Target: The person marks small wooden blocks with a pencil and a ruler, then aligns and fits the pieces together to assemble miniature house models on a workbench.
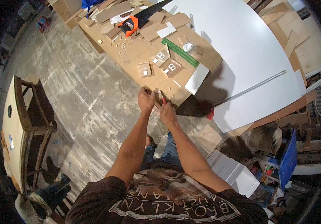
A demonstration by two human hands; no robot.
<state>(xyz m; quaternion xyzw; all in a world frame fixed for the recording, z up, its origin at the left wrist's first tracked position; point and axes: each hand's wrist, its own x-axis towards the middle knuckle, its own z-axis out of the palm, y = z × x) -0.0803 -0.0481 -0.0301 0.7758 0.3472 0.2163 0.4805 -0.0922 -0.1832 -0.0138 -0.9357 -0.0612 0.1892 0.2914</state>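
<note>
My right hand is closed around a small tool with a red handle; it looks like pliers or a cutter, but its kind is not plain. Close beside it, my left hand is closed with fingers pinched, and what it holds is too small to make out. Both hands are at the near edge of a wooden worktable. Just beyond them stand small board house-like pieces with white window frames: one at the left, another at the right, a third farther back.
A green ruler and a white rectangular panel lie on the table. Farther back are a handsaw with an orange handle and board offcuts. To the right, a large white sheet carries a metal bar. A wooden table stands left.
</note>
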